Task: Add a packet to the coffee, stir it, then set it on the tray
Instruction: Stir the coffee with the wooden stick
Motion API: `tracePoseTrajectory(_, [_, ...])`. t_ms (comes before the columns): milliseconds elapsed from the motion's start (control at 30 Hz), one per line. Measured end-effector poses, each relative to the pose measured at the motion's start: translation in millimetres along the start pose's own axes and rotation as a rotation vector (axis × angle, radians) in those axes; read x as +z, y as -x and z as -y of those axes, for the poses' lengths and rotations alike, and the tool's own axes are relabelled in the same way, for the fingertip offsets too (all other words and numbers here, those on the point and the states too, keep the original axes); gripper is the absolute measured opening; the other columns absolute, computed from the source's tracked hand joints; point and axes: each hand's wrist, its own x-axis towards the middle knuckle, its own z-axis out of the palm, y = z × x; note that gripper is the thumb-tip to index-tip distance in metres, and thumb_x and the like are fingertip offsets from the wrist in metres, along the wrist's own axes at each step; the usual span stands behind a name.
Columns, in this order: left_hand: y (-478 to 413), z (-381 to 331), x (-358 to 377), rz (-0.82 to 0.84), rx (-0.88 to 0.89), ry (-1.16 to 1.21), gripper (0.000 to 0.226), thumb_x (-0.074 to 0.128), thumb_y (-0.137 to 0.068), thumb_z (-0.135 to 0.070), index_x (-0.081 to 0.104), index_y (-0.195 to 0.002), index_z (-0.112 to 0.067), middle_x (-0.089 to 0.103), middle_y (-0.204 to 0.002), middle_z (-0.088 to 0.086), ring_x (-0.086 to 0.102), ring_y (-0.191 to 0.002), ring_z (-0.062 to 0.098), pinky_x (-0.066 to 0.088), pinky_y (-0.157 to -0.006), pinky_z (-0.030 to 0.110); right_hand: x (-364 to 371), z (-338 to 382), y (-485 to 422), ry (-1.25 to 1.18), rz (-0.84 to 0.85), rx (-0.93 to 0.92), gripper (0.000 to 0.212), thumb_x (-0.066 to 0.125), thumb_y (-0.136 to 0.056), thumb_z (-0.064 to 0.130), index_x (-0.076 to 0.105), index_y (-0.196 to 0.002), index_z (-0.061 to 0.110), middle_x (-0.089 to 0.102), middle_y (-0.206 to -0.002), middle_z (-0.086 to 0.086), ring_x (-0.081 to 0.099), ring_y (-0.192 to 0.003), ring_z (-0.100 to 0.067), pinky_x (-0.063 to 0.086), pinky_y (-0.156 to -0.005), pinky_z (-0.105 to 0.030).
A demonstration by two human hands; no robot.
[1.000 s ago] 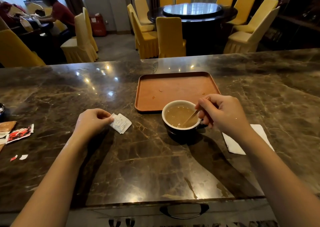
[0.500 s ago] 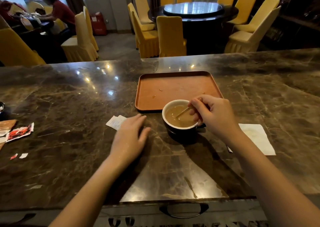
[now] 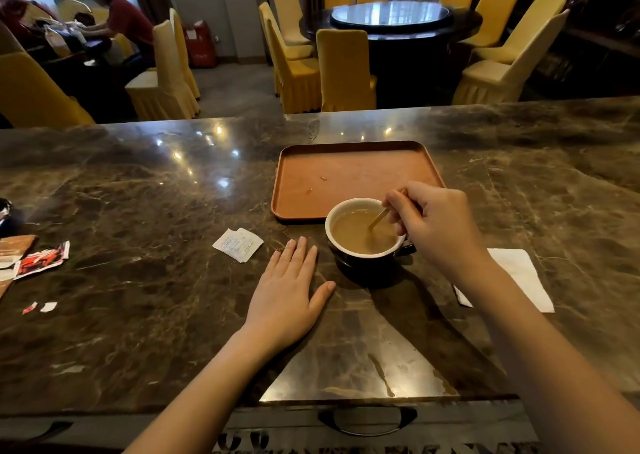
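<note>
A dark cup with a white inside point(image 3: 367, 263) holds milky coffee and stands on the marble counter just in front of the orange tray point(image 3: 353, 176). My right hand point(image 3: 436, 225) pinches a thin wooden stir stick point(image 3: 379, 218) whose lower end dips into the coffee. My left hand point(image 3: 289, 291) lies flat on the counter, palm down, just left of the cup, holding nothing. A torn white packet point(image 3: 238, 244) lies on the counter beyond my left hand's fingertips.
A white napkin point(image 3: 519, 277) lies right of the cup, partly under my right forearm. Red and brown wrappers point(image 3: 38, 256) and small scraps point(image 3: 40, 307) sit at the counter's left edge. Yellow chairs, a round table and a seated person are beyond the counter.
My left hand let go of the white packet, left it on the counter and came to rest flat next to the cup. My right hand moved the stick around in the coffee.
</note>
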Motion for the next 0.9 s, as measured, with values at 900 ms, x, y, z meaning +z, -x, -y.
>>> tracePoseTrajectory(900, [0, 1, 5, -0.026, -0.006, -0.003, 0.077, -0.002, -0.079, -0.067, -0.001, -0.143, -0.024, -0.009, -0.151, -0.003, -0.018, -0.132, 0.006, -0.014, -0.108, 0.028, -9, 3, 8, -0.281, 0.111, 0.151, 0.021, 0.052, -0.090, 0.019, 0.068, -0.078, 0.014, 0.066, -0.061, -0.001, 0.058, -0.048, -0.009, 0.046, -0.044, -0.012])
